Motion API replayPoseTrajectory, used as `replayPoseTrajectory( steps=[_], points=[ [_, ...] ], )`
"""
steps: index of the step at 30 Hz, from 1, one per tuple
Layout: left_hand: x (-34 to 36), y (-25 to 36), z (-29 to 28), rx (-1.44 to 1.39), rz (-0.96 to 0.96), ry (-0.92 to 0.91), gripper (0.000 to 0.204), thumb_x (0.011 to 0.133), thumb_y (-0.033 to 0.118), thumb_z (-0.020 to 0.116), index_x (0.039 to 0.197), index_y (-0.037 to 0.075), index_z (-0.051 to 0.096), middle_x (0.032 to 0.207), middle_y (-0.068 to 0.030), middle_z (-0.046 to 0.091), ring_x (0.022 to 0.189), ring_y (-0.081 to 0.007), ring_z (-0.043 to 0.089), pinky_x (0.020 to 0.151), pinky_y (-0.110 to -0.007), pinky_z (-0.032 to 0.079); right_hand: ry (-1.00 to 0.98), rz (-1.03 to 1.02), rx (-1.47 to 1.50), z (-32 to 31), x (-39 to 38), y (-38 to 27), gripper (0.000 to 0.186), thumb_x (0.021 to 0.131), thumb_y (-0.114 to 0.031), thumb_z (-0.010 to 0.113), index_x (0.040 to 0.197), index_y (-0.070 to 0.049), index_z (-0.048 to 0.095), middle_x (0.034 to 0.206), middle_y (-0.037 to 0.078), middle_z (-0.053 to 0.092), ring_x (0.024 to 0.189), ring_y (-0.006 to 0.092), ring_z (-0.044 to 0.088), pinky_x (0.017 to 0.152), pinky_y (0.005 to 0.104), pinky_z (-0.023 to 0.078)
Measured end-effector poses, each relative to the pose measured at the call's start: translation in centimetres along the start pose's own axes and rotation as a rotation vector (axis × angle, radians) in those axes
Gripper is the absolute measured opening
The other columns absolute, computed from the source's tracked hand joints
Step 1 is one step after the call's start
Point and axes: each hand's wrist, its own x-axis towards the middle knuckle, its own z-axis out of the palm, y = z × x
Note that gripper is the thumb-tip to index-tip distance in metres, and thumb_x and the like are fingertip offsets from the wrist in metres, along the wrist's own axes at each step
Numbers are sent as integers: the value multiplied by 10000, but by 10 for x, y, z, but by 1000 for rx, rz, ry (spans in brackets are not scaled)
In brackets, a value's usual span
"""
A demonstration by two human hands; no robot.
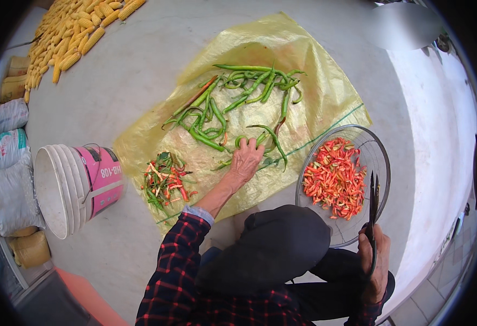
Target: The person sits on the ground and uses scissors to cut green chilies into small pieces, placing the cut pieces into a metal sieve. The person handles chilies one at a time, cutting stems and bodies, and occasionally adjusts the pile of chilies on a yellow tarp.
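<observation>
Long green peppers (259, 85) lie loosely piled on a yellow plastic sheet (325, 81), a few of them reddish brown. My left hand (246, 159) reaches down onto the near side of the pile. Its fingers are bent round a green pepper (260, 138); the fingertips are partly hidden. At the right, my right hand (377, 261) is closed round the handles of dark scissors (374, 204), whose blades point away from me and stand slightly apart. The blades overlap the right side of a wire mesh basket (380, 149) that holds cut red pepper pieces (333, 179).
Red and green pepper scraps (165, 179) lie on the sheet's left part. A white bucket with a pink label (81, 187) rests on its side at the left. Corn cobs (75, 35) are heaped at the far left, above stacked sacks (9, 163). My bent knee (287, 233) sits near the basket.
</observation>
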Motion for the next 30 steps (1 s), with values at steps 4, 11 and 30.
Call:
replayPoseTrajectory(
  steps=[4,11,30],
  points=[
    [40,28,-31,-95,-8,173,220,723,-4,657,931,33,597,992,-157,509,920,-341,525,604,-384,552,5,-10,3,0,0,-6,261,899,-195,580,814,40,504,608,135,486,541,257,458,534,395,352],
    [81,55,-57,-222,-73,382,396,796,21,634,1191,19,614,1298,-219,537,1169,-396,536,879,-468,510,-8,15,-15,2,4,1,308,909,-261,571,822,27,508,592,112,473,518,232,450,510,383,344],
    [-67,-117,-30,128,-182,190,253,786,18,611,1037,41,608,1227,-141,592,1242,-309,529,916,-431,460,84,-67,-137,4,-1,-6,234,888,-178,594,845,41,524,660,203,547,602,390,542,590,441,421]
  ],
)
